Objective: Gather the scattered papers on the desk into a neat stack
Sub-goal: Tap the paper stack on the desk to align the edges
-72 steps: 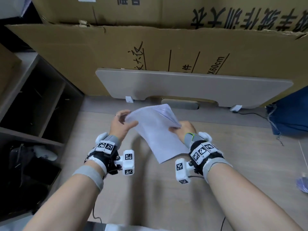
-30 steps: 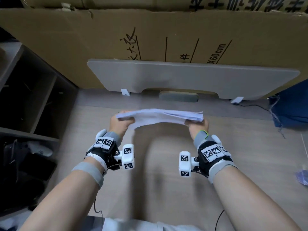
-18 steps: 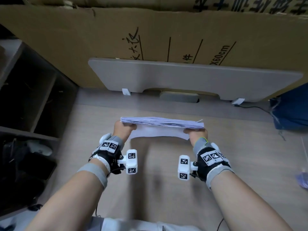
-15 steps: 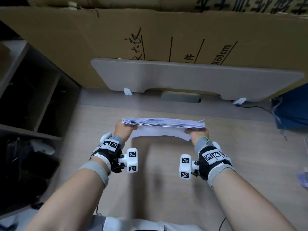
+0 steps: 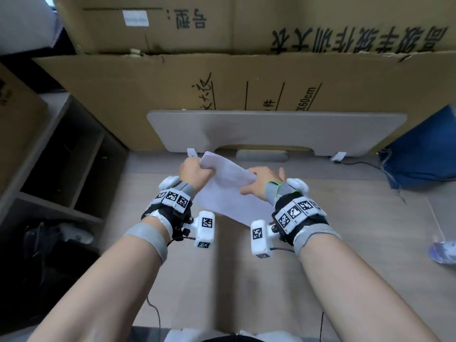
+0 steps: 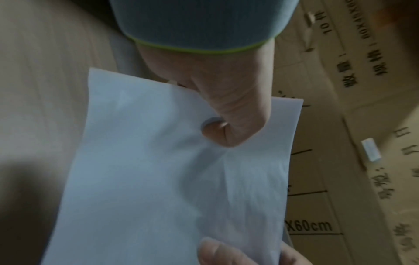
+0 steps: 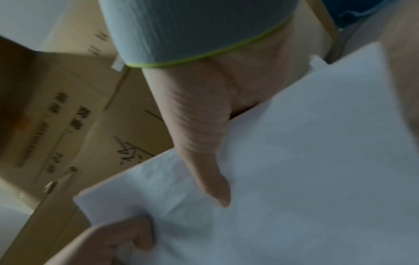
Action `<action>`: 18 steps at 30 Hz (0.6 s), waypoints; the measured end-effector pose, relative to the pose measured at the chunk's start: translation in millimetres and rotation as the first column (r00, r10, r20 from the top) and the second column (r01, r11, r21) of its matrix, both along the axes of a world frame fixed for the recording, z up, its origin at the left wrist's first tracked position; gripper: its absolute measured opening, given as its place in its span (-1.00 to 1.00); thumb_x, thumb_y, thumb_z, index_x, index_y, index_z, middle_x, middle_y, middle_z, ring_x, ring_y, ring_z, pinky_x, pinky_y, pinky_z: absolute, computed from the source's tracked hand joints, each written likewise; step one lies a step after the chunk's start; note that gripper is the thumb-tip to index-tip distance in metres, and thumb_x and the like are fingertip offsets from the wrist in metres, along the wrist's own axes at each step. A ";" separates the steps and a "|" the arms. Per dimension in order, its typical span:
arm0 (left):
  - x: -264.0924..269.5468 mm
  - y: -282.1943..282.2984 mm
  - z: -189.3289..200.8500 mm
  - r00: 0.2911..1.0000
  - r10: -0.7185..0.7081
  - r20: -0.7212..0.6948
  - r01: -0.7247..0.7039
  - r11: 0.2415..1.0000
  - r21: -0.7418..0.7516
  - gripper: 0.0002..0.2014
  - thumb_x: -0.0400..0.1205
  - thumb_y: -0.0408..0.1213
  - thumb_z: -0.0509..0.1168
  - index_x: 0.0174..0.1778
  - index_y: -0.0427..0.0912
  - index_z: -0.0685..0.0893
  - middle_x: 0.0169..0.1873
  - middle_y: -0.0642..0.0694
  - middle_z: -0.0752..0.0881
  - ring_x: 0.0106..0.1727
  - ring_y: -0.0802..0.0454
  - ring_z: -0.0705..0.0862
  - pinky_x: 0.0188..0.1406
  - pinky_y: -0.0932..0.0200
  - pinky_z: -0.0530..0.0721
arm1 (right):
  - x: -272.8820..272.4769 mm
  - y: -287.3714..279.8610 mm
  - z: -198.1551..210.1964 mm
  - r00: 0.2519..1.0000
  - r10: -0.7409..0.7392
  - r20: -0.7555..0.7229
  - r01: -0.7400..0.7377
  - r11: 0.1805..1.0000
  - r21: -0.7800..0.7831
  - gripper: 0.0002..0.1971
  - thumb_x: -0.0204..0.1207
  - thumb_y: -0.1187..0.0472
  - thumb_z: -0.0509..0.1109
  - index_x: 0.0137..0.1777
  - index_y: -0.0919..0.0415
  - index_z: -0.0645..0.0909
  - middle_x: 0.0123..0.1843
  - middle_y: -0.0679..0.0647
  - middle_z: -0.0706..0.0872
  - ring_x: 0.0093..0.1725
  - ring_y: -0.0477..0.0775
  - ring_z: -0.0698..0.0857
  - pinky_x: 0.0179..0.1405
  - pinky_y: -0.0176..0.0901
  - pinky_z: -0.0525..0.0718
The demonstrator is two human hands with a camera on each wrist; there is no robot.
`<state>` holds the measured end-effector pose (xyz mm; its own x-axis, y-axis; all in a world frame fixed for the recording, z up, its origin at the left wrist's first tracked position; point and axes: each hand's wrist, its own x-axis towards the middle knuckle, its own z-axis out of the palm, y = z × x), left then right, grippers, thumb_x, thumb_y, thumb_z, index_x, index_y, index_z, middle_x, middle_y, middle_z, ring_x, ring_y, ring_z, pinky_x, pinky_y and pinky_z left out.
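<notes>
A stack of white papers is held tilted above the wooden desk, its far left corner highest. My left hand grips that upper left corner. My right hand grips the right edge, thumb on top. In the left wrist view the left thumb presses on the top sheet of the papers. The right wrist view shows the right thumb lying across the papers, with the left hand's fingers curled round the far corner.
A grey board leans against large cardboard boxes at the desk's back. A dark open shelf stands at the left and blue cloth at the right. A crumpled pale scrap lies at the right edge.
The stack was held level and edge-on between both hands. Now it is turned and tilted, with the left corner raised toward the back and the flat top sheet showing.
</notes>
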<state>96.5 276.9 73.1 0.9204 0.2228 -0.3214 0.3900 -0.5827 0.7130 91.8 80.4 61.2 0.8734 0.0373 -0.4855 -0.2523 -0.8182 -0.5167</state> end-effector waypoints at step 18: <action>-54.7 -21.4 -2.4 0.954 -0.159 -0.255 -0.082 0.677 -0.731 -0.42 0.42 -0.09 0.62 0.30 -0.29 0.71 0.01 -0.26 0.86 0.01 -0.25 0.85 -0.01 -0.09 0.80 | -82.4 -37.7 35.4 0.722 -0.689 -0.069 0.632 0.616 0.470 -0.38 0.34 -0.12 0.60 0.26 0.24 0.52 0.27 0.06 0.66 0.20 0.06 0.66 0.30 -0.13 0.56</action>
<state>41.8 255.5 70.7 0.7667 -0.2269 -0.6006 0.6259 0.0558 0.7779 9.4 42.7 96.6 0.7905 -0.3931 -0.4696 -0.5541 -0.1325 -0.8218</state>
